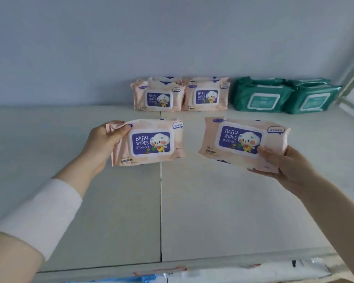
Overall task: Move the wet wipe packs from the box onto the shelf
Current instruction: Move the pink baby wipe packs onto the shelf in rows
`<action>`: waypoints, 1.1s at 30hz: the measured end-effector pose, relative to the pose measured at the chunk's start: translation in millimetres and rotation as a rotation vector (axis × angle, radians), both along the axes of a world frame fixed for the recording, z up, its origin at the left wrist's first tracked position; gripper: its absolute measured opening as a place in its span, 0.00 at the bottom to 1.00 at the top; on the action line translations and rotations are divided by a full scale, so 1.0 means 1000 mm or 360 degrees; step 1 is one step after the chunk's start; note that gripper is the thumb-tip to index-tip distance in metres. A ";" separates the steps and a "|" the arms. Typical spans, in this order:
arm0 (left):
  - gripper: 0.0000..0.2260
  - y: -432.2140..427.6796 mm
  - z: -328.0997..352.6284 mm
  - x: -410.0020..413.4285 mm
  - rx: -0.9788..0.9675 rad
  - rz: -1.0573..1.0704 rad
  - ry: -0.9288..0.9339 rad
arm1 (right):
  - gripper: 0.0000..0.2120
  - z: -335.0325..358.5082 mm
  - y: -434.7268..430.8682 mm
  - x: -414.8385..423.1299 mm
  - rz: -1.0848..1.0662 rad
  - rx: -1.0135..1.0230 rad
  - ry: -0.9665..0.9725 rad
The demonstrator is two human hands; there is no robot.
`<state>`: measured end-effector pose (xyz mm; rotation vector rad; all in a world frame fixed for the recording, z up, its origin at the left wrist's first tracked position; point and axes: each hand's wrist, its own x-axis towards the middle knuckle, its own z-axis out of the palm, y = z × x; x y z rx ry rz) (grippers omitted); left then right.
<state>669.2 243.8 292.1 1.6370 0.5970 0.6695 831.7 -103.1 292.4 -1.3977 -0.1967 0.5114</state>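
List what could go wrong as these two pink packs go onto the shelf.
1. The left hand pinches its pink pack by the crimped end; it may slip.
2. The right hand holds its tilted pack by one corner; it could drop.
3. Pushing in may topple the standing pink packs.

Green pack label [263, 101] illegibly blurred

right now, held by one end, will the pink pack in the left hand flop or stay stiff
Probably fairly firm: the pink pack juts sideways from the left hand without sagging. Its end flap crumples in that grip, so the film likely yields.
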 end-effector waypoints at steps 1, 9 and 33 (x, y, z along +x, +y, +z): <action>0.05 0.008 -0.003 0.013 -0.0029 -0.0013 -0.0013 | 0.10 0.000 0.012 0.015 0.0017 -0.0017 -0.0018; 0.06 0.059 -0.025 0.135 -0.0027 0.0053 -0.0116 | 0.11 -0.012 0.106 0.150 0.0114 -0.0180 -0.0153; 0.27 -0.028 -0.012 0.145 0.2178 0.0000 0.0871 | 0.32 -0.033 0.084 0.085 0.0122 -0.2194 -0.1651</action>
